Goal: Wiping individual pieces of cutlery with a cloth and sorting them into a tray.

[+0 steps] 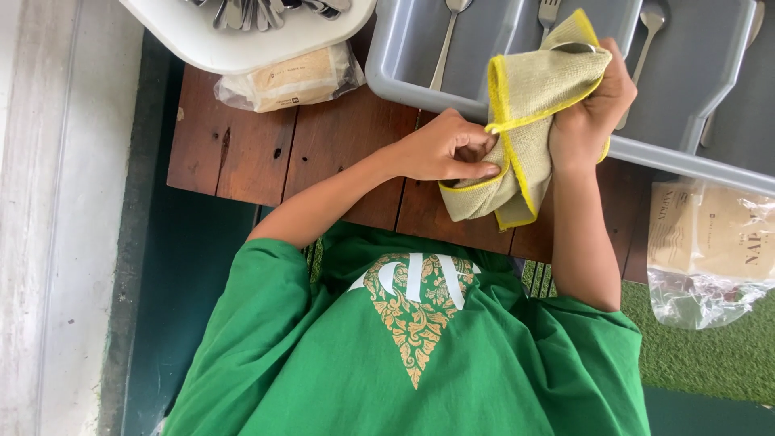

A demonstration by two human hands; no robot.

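- Head view, looking straight down over my green shirt (412,355) at a dark wooden table (339,145).
- My right hand (593,109) is wrapped in a beige cloth with yellow edging (525,121); the fingers are curled closed around the cloth's upper part. A bit of metal (575,48) shows at the top of the bundle, so some piece of cutlery seems to sit inside the cloth; I cannot tell which kind.
- My left hand (448,149) meets the cloth from the left, thumb and fingers pressed together in a pinch on the yellow hem near the cloth's middle.
- The cloth hangs between both hands, over the table's near edge and just in front of a grey cutlery tray (404,56); its lower corner droops toward my chest.
- The grey tray has several compartments. A spoon (446,40) lies in the left one, a fork (549,12) in the next, another spoon (652,18) to the right, partly hidden by my right hand.
- A white tub (242,48) holding a heap of cutlery sits at the upper left, well apart from my hands.
- A plastic-wrapped pack of paper napkins (295,77) lies partly under the tub.
- A second napkin pack (710,242) lies at the right edge, beside my right forearm.
- Green artificial turf (710,355) shows below the table on the right.
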